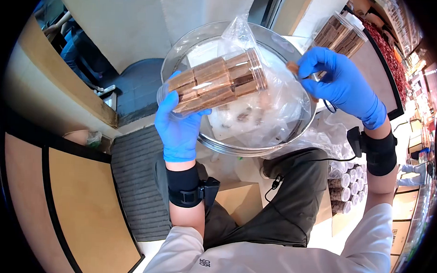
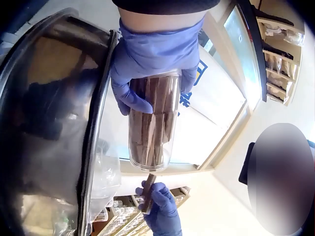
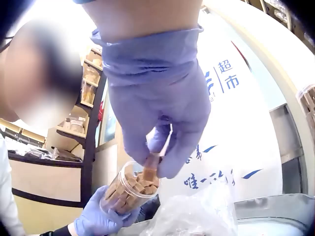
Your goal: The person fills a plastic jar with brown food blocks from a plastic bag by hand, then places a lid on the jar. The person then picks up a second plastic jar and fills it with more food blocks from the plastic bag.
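Both hands were occupied on my feed. The left hand (image 1: 179, 135) was curled round a clear jar (image 1: 208, 85) packed with brown sticks, tilted above a round metal basin (image 1: 247, 151) with a plastic bag (image 1: 289, 103) in it. The right hand (image 1: 347, 88) was pinching one brown stick (image 2: 149, 192) near the jar's mouth. I judged the step as handling single sticks at the mouth; into or out of it, I couldn't tell. The next move called for a steady jar and a light, lined-up pinch.

Writing: blue characters (image 3: 228, 73) on a white panel (image 3: 246, 125) read "超市"; lower down, "唯一", rest unclear. Jar: no readable label.
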The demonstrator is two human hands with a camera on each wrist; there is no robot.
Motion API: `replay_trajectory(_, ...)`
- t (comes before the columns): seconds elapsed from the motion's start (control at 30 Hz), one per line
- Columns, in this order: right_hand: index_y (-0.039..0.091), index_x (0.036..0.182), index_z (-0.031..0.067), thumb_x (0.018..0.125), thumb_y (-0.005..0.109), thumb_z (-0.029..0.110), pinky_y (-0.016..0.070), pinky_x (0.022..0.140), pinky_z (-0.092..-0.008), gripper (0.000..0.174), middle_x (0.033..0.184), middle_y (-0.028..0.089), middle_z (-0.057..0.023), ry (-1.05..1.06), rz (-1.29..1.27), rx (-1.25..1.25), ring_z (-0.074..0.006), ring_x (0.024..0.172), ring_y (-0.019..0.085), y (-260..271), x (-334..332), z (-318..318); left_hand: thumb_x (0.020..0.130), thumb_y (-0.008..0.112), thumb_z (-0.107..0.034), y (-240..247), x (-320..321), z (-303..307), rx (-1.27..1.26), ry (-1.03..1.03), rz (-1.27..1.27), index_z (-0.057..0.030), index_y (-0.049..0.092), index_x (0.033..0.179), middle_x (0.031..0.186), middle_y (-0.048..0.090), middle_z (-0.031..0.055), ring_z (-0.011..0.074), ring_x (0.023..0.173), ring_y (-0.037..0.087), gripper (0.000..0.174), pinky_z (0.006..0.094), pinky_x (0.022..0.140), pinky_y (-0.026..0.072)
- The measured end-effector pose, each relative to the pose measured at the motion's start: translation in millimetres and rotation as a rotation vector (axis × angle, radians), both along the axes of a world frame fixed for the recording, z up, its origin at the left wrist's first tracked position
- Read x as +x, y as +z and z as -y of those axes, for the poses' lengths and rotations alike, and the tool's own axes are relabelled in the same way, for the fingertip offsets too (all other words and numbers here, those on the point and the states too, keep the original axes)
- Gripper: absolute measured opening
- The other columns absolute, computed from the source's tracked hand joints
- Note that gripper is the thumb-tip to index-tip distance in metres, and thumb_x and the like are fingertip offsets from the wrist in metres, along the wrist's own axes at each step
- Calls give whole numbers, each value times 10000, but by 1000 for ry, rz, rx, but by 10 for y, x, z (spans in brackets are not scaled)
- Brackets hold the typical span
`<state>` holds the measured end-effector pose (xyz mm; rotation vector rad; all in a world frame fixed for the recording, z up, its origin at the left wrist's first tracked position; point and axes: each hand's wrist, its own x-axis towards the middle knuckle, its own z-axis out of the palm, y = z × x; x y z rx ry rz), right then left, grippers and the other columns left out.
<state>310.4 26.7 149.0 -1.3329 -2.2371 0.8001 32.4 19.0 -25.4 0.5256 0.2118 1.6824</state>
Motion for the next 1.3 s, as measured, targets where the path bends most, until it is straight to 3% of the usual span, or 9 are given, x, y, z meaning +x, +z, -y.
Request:
replay_trajectory(0.1,638,962,57,834,671,97,510,672,-227,137,924,633,-17,175,4,115,-79,812,612,-24,-99,48,807,629,-221,14,53,5,-16,-16,-1,-13,433,1348,1223,539,172,326,1068,603,612,436,665,619)
replay_trajectory(0.23,654,994,66,827,704,114,500,692,-217,181,949,632,0,121,-54,38,-72,890,595,-40,-174,166,801,616,-271,42,114,42,14,36,-142,13,443,1354,1267,530,176,334,1112,571,646,452,674,587)
replay_trajectory(0.5,641,1089,28,846,706,89,519,659,-197,259,985,641,-42,77,-146,-190,-68,711,639,-75,-73,197,764,642,-258,40,127,47,21,30,-140,14,442,1351,1238,539,161,325,1095,581,677,445,648,585)
replay_trajectory(0.67,645,1088,15,850,692,57,533,638,-194,246,978,651,-52,55,-153,-234,-72,692,652,-46,-59,187,732,665,-235,104,144,93,19,67,-195,-8,447,1348,1287,515,131,312,1193,521,692,477,925,516)
replay_trajectory(0.77,658,1061,14,852,683,52,535,635,-199,214,1013,662,-63,46,-124,-177,-74,703,658,-47,-54,167,730,661,-209,100,134,105,26,14,-153,-14,451,1342,1311,503,129,305,1235,488,676,483,1033,437)
replay_trajectory(0.97,673,1039,28,848,677,44,532,622,-207,192,1082,680,-77,9,-160,8,-86,704,668,-128,-72,234,744,649,-192,115,125,114,34,3,-161,-20,453,1340,1329,498,133,306,1240,486,651,489,1029,441)
replay_trajectory(1.17,677,993,96,830,693,54,547,662,-260,169,1110,686,-71,208,-43,285,-151,834,694,-227,-68,269,754,651,-213,81,124,91,15,-25,-152,18,451,1348,1291,524,163,314,1214,510,668,486,1030,444)
replay_trajectory(1.23,669,950,95,821,694,53,553,696,-280,139,1120,684,-54,285,122,576,-187,886,690,-313,-104,303,758,651,-225,90,160,95,9,-23,-134,28,448,1350,1282,529,170,317,1197,524,676,480,1003,467)
replay_trajectory(1.3,666,925,96,812,691,42,556,710,-283,128,1163,672,-57,282,100,574,-213,889,690,-347,-110,318,761,652,-237,82,165,88,3,-25,-118,38,446,1352,1273,534,178,319,1179,538,684,475,977,489)
